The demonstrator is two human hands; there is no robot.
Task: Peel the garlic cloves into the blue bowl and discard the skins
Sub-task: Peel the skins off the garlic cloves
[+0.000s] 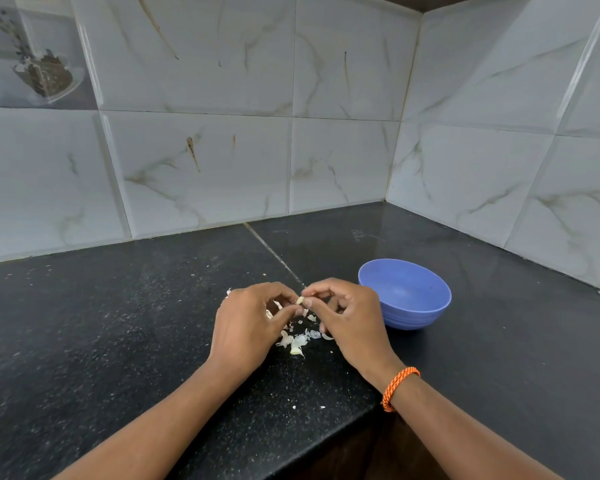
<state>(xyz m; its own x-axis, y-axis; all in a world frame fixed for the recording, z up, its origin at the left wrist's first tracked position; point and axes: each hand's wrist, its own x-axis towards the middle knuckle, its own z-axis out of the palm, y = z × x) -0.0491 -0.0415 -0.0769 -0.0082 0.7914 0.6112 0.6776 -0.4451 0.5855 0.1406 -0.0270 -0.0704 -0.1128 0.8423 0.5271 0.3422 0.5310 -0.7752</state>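
Observation:
Both hands meet over the black counter and pinch one small pale garlic clove (300, 300) between their fingertips. My left hand (248, 322) holds it from the left, my right hand (347, 318) from the right. Below the hands lies a loose heap of white garlic skins (297, 341) on the counter. The blue bowl (404, 294) stands just right of my right hand; the part of its inside that shows holds nothing.
The dark speckled counter (118, 323) runs into a corner of white marble-look wall tiles (205, 168). Its front edge (354, 420) steps back below my right wrist, which wears an orange braided band (397, 388). A few skin crumbs (309, 407) lie near that edge.

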